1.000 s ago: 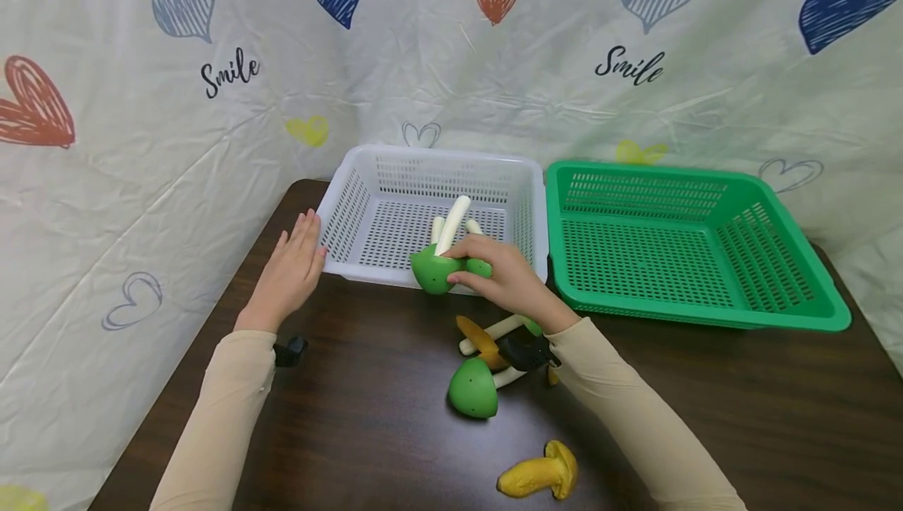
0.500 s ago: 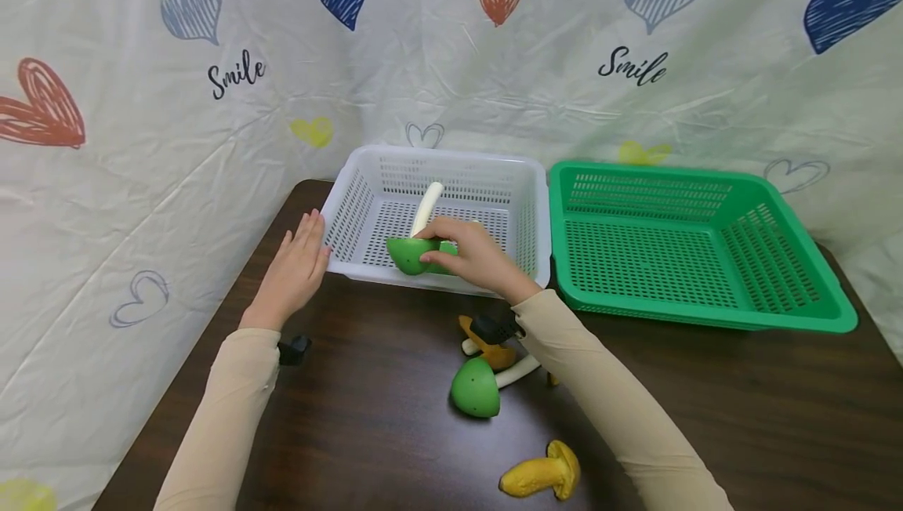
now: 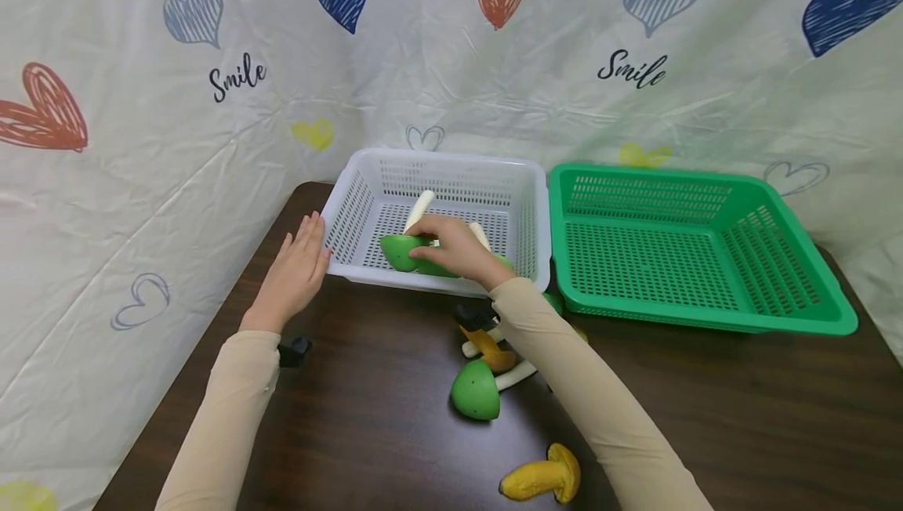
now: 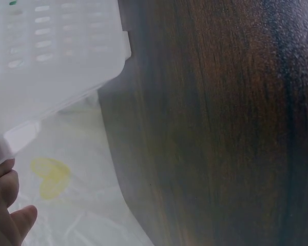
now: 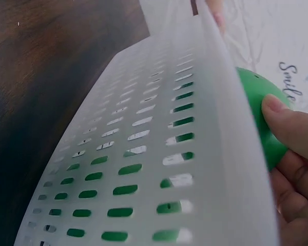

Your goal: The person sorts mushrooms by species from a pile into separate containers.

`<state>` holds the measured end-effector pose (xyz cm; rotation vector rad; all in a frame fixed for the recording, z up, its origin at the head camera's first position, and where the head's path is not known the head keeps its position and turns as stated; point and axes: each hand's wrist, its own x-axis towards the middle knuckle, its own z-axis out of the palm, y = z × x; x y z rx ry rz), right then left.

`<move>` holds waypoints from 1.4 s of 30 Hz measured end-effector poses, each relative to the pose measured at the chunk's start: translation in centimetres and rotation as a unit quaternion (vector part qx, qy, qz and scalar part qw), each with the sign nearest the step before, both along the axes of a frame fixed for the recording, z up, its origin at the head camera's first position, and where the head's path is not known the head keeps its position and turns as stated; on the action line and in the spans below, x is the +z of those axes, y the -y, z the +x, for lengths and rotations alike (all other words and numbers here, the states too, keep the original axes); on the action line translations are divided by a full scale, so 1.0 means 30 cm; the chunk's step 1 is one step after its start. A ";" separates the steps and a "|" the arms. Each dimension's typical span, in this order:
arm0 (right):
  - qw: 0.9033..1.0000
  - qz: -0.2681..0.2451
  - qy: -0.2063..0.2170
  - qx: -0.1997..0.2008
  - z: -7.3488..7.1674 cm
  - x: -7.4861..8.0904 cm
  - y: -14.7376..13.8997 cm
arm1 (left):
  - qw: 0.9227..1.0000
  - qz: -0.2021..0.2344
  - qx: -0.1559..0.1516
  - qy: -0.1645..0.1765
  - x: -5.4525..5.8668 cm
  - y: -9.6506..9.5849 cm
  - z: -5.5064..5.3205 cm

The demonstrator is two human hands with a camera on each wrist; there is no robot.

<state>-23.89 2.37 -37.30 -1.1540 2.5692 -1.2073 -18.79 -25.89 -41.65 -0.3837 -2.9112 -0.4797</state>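
My right hand (image 3: 451, 246) pinches a green-capped toy mushroom (image 3: 400, 253) with a white stem, low inside the white basket (image 3: 430, 284) near its front wall. In the right wrist view the thumb presses the green cap (image 5: 259, 102) just behind the basket's rim. Other green-capped mushrooms lie in the basket, partly hidden by the hand; one white stem (image 3: 480, 235) sticks up to the right. My left hand (image 3: 292, 272) rests with straight fingers against the basket's left side; the left wrist view shows its fingers (image 4: 7, 187) at the basket edge.
A green basket (image 3: 705, 315) stands right of the white one. On the dark table (image 3: 353, 417) lie a green-capped mushroom (image 3: 476, 391), an orange-brown one (image 3: 494, 353) and a yellow one (image 3: 543, 476). The right forearm covers part of this group. A printed curtain (image 3: 451, 64) hangs behind.
My right hand has moved left with the pinched mushroom and lowered it from over the basket's front rim into the basket. My left hand stays at the basket's side.
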 end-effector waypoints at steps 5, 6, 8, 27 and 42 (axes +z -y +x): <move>0.999 0.031 -0.011 0.010 -0.007 -0.003 0.031 | 1.000 0.002 0.003 0.005 0.000 0.000 0.005; 0.999 0.035 -0.007 0.012 -0.009 -0.006 0.036 | 1.000 0.001 0.004 0.006 -0.001 0.000 0.006; 0.999 0.041 0.002 0.013 -0.009 -0.007 0.045 | 1.000 0.001 0.005 0.008 0.000 -0.002 0.007; 0.998 0.061 0.024 -0.012 -0.022 -0.025 0.064 | 1.000 0.002 -0.008 0.005 0.004 0.000 0.010; 0.997 0.051 0.033 -0.053 -0.022 -0.028 0.092 | 1.000 0.001 -0.004 -0.001 -0.002 0.001 0.004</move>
